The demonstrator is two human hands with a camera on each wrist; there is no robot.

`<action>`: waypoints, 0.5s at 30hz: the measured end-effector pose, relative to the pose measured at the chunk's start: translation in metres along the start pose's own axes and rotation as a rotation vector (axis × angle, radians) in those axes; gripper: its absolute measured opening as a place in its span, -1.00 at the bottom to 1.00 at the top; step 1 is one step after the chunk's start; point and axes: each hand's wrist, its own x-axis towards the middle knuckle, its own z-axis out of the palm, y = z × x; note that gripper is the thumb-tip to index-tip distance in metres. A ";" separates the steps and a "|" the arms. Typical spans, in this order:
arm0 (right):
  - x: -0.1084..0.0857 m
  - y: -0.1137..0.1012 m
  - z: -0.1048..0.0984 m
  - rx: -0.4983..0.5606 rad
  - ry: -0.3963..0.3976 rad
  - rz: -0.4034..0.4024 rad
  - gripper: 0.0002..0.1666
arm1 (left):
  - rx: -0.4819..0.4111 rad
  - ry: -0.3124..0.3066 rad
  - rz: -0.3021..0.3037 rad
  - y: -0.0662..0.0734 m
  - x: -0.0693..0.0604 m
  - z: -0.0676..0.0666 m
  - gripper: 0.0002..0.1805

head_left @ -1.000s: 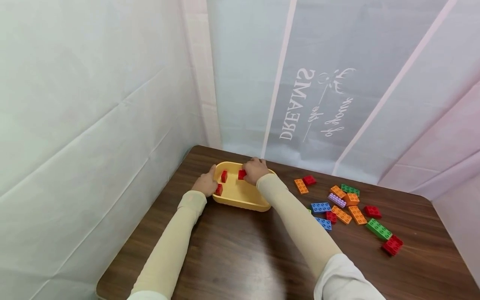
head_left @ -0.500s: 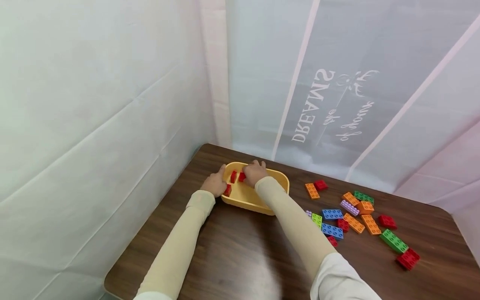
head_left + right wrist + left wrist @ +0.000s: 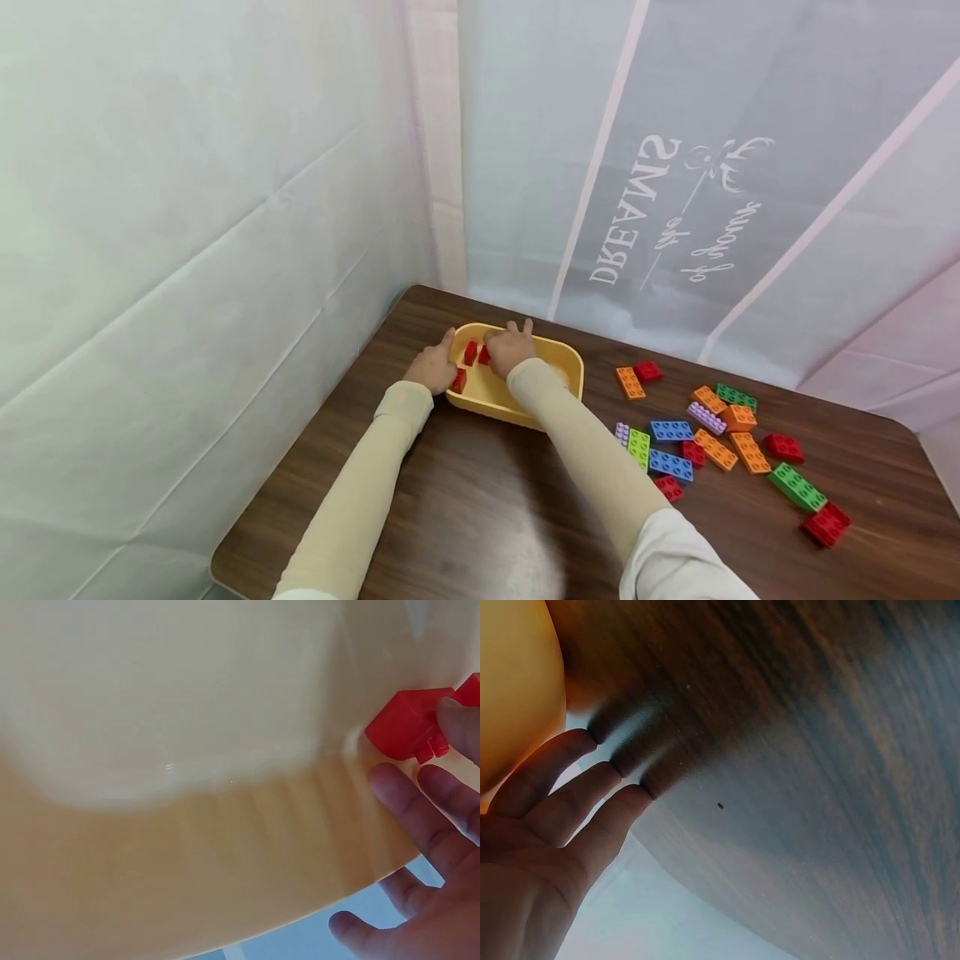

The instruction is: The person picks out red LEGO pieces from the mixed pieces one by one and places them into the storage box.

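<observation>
A yellow tray [image 3: 480,388] [image 3: 517,697] stands near the table's far left corner. My left hand [image 3: 431,368] [image 3: 547,840] is at the tray's left end, its index finger along the rim and three other fingers stretched down to the tabletop outside the wall. Inside the tray, my right hand [image 3: 510,350] [image 3: 450,900] pinches a red brick [image 3: 484,355] [image 3: 405,727]; the thumb lies on it in the right wrist view. Just left of it is another red brick [image 3: 470,353], and a third red brick [image 3: 458,382] is beside my left hand.
Right of the tray, loose bricks lie spread on the table: an orange one [image 3: 631,383], a blue one [image 3: 671,431], a lime one [image 3: 639,448], a green one [image 3: 797,487], a red one [image 3: 827,524] and several others. Sheet walls [image 3: 525,167] stand behind and left.
My right hand has moved left inside the tray with its red brick, close to the standing one. My left hand stays at the tray's end. The head view has turned, shifting the scene rightward.
</observation>
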 end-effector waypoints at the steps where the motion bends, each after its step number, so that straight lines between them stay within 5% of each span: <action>1: 0.000 0.000 0.000 0.002 -0.002 0.003 -0.60 | 0.001 0.001 0.001 0.000 0.000 0.000 -0.18; 15: -0.010 0.005 -0.002 0.015 0.010 0.004 -0.67 | 0.008 0.015 -0.007 0.002 -0.003 -0.001 -0.20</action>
